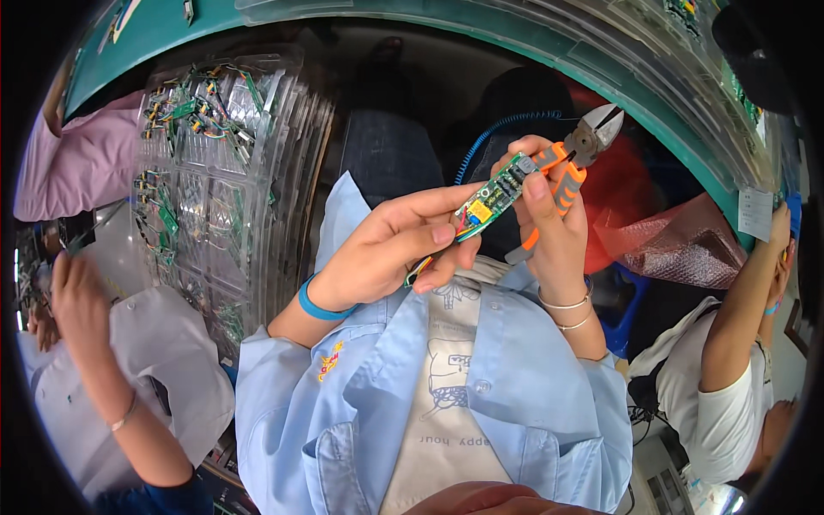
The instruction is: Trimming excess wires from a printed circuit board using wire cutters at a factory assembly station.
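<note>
Board [496, 199]: between both hands | Left hand [403, 236]: fingers pinch wired end | Right hand [556, 225]: fingers hold far end plus cutters [568, 185] | Risk: dropped board, if shared right grip slips

"Where do we find print?"
"On the cream T-shirt [455, 412], between the open fronts of the light blue shirt [549, 386]: we see dark lettering [457, 440] by a line drawing [451, 378]."
"And on the blue shirt itself?"
"Red-and-yellow embroidery [330, 360], too small for us to read."
"Elsewhere?"
"Right of the blue shirt, well apart, we see a white paper slip [755, 215], its marks illegible to us."
</note>
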A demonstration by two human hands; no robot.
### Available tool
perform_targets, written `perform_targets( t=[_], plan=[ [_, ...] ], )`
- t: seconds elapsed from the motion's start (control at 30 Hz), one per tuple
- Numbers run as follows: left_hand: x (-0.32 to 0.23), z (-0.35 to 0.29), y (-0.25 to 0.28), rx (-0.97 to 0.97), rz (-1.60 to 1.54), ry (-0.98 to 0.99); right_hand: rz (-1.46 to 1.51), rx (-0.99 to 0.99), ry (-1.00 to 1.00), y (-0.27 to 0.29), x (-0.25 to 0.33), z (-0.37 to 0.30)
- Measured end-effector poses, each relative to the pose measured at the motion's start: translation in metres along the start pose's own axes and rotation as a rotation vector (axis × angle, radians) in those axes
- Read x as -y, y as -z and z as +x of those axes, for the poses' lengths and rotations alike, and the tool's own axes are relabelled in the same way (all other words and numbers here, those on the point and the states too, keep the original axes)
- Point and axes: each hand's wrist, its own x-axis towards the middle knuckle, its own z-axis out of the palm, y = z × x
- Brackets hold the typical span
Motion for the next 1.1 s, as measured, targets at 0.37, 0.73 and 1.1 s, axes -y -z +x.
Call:
perform_targets(
  t=[0.37,0.73,1.1],
  plan=[
    [-0.013,0.0,0.017,-0.067,0.356,-0.144,0.204,-0.149,0.096,0.015,-0.021,-0.002],
    [-0.024,-0.006,0.021,-0.231,0.64,-0.224,0.394,-0.328,0.061,0.025,-0.027,-0.013],
    [-0.022,-0.004,0.009,-0.291,0.626,-0.35,0.4,-0.34,-0.001,0.027,-0.033,-0.015]
  ],
)
